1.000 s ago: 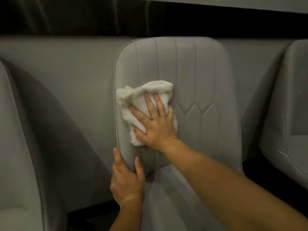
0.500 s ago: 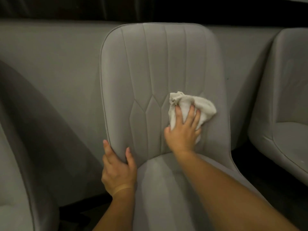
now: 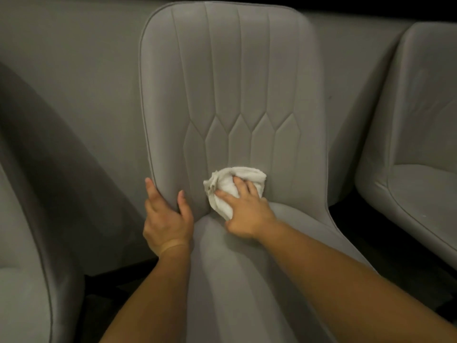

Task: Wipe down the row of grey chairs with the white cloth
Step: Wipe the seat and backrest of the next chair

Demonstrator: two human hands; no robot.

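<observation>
**Cloth low on the middle chair's backrest**

My right hand [image 3: 243, 211] presses the white cloth [image 3: 228, 186] against the bottom of the middle grey chair's [image 3: 237, 82] backrest, just above the seat crease; the grip is loose, fingers spread and slightly bent over the bunched cloth. My left hand [image 3: 168, 219] holds the backrest's left edge, thumb in front, fingers wrapped round behind. The cloth is crumpled into a wad. More grey chairs stand at the left [image 3: 27, 280] and right [image 3: 418, 144].

Three grey chairs [image 3: 235, 95], one white cloth [image 3: 230, 186], two hands [image 3: 168, 224].
</observation>
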